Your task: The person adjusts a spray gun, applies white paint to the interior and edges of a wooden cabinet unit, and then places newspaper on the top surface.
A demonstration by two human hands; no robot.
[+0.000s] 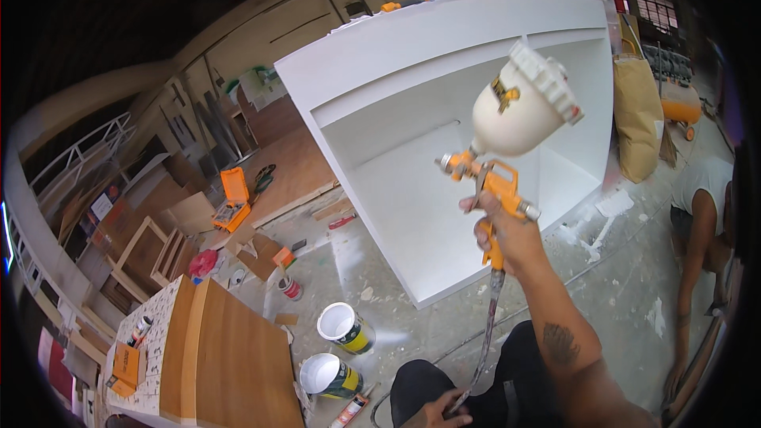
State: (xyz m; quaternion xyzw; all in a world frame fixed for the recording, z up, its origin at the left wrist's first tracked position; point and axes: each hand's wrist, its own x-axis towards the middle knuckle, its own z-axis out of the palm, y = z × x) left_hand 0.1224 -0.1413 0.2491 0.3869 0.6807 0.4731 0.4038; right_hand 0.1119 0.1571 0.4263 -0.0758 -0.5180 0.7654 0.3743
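Head view shows one held spray gun (501,183), two buckets (354,336).

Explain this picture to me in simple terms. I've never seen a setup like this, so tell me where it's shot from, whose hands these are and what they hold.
There is no machine arm here: a person works bare-handed, wearing a wide camera on the head. It looks down, and its lens bends straight edges.

The right hand grips an orange spray gun topped by a white cup. The left hand holds its hose low down, by the dark-clothed legs.

Behind the gun stands an open white cabinet. Two buckets stand on the floor, and an orange box rests on a wooden cabinet. Another person is at the right edge.
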